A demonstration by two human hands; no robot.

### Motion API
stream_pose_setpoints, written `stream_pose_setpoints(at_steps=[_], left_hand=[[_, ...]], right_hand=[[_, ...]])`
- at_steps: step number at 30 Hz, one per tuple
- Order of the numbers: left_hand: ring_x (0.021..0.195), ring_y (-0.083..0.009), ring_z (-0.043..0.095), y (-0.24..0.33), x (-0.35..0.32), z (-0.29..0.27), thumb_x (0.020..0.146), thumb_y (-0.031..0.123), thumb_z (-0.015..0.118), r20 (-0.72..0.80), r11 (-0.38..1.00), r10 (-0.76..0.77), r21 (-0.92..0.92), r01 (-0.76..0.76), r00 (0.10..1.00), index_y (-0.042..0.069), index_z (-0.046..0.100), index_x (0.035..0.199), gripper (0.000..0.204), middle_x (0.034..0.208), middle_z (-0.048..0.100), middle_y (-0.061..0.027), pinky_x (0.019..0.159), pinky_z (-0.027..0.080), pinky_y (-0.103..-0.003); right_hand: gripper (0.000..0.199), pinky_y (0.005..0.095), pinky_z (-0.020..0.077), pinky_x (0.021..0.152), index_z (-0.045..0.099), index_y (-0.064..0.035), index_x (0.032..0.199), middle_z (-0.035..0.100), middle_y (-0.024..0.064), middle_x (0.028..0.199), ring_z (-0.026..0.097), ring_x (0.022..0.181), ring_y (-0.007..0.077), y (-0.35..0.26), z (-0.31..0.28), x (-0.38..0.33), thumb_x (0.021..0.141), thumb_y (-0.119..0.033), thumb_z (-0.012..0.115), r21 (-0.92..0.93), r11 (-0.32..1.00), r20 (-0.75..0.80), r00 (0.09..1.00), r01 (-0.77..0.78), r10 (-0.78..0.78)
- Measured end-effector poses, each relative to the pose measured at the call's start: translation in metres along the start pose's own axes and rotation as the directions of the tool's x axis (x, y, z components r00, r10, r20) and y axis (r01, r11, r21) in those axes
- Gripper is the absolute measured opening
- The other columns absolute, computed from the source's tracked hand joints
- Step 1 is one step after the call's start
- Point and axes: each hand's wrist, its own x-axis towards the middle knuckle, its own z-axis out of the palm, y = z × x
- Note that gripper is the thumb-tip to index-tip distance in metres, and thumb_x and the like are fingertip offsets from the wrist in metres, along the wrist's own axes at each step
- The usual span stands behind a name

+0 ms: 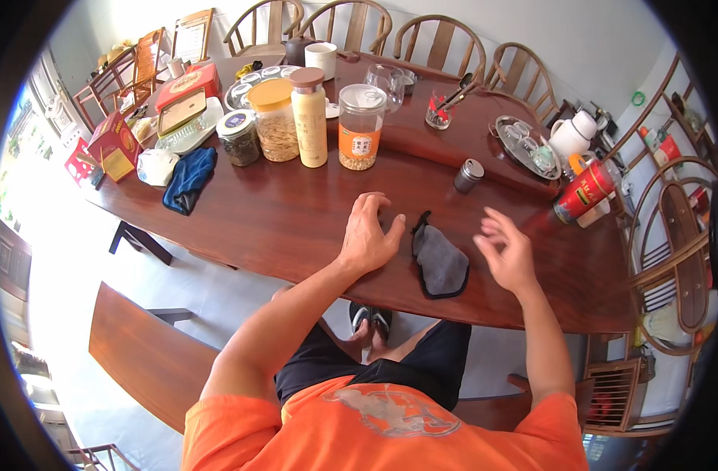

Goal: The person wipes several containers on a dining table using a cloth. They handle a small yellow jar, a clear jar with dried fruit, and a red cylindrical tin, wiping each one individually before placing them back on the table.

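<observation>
A small grey cloth with black edging [440, 263] lies bunched on the dark wooden table [296, 235], between my two hands. My left hand [370, 234] is just left of it, resting on or close above the tabletop, fingers bent and thumb apart, holding nothing. On the cloth's right side my right hand [503, 250] hovers near the table's front edge, its fingers spread and slightly blurred, with nothing in them. Beyond the right hand stands a small metal-lidded shaker jar [469, 176].
A clear jar with orange label [360, 129], cream bottle [308, 118], yellow-lidded jar [275, 119] and dark-filled jar [238, 138] stand at the far left. A blue cloth [190, 180] lies beside them. A red canister [585, 191] and white thermos [572, 135] stand right. A bench [143, 345] is left below.
</observation>
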Motion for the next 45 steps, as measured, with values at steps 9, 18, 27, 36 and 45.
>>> stream_pose_setpoints(at_steps=[9, 18, 27, 36, 45], left_hand=[[0.101, -0.0328, 0.067, -0.018, 0.003, -0.010, 0.091, 0.011, 0.079, -0.456, 0.990, -0.138, -0.096, 0.105, 0.879, -0.002, 0.058, 0.121, 0.039, 0.122, 0.059, -0.0201, 0.090, 0.058, -0.043], [0.131, -0.0476, 0.046, -0.055, 0.064, -0.082, 0.082, 0.015, 0.080, -0.572, 0.945, -0.057, 0.232, 0.229, 0.818, -0.008, 0.043, 0.140, 0.073, 0.134, 0.050, -0.0296, 0.114, 0.039, -0.055], [0.125, -0.0494, 0.054, -0.104, 0.094, -0.075, 0.081, 0.027, 0.087, -0.553, 0.899, -0.088, 0.314, 0.305, 0.828, -0.012, 0.047, 0.134, 0.077, 0.129, 0.057, -0.0325, 0.110, 0.045, -0.056], [0.130, -0.0457, 0.057, -0.116, 0.111, -0.067, 0.083, 0.048, 0.088, -0.592, 0.753, -0.199, 0.417, 0.509, 0.781, -0.001, 0.050, 0.140, 0.084, 0.134, 0.058, -0.0261, 0.107, 0.047, -0.059], [0.122, -0.0472, 0.063, -0.112, 0.114, -0.070, 0.079, 0.043, 0.086, -0.567, 0.811, -0.256, 0.316, 0.493, 0.783, -0.005, 0.053, 0.134, 0.080, 0.126, 0.065, -0.0290, 0.106, 0.050, -0.057]], right_hand=[[0.116, 0.0525, 0.0453, 0.117, 0.040, -0.0018, 0.160, 0.059, 0.0347, 0.142, 0.059, 0.134, 0.0478, -0.101, 0.120, 0.205, 0.072, -0.050, 0.098, -0.219, 0.937, 0.063, 0.962, 0.274, -0.266], [0.125, 0.0446, 0.0492, 0.116, 0.041, 0.0078, 0.154, 0.061, 0.0294, 0.145, 0.061, 0.137, 0.0376, -0.062, 0.190, 0.252, 0.061, -0.045, 0.105, 0.051, 0.991, 0.037, 0.991, 0.127, -0.129], [0.109, 0.0459, 0.0533, 0.108, 0.040, 0.0052, 0.150, 0.066, 0.0295, 0.135, 0.067, 0.125, 0.0390, -0.074, 0.143, 0.173, 0.069, -0.037, 0.101, 0.024, 0.970, -0.151, 0.960, 0.240, -0.234], [0.079, 0.0393, 0.0550, 0.105, 0.053, 0.0020, 0.136, 0.070, 0.0140, 0.128, 0.068, 0.118, 0.0210, -0.023, -0.073, 0.037, 0.075, -0.018, 0.100, 0.156, 0.986, -0.311, 0.950, 0.061, -0.010], [0.087, 0.0417, 0.0589, 0.098, 0.057, 0.0030, 0.132, 0.073, 0.0229, 0.126, 0.073, 0.116, 0.0324, 0.134, -0.271, -0.039, 0.069, -0.036, 0.101, -0.053, 0.863, -0.801, 0.537, -0.502, 0.263]])
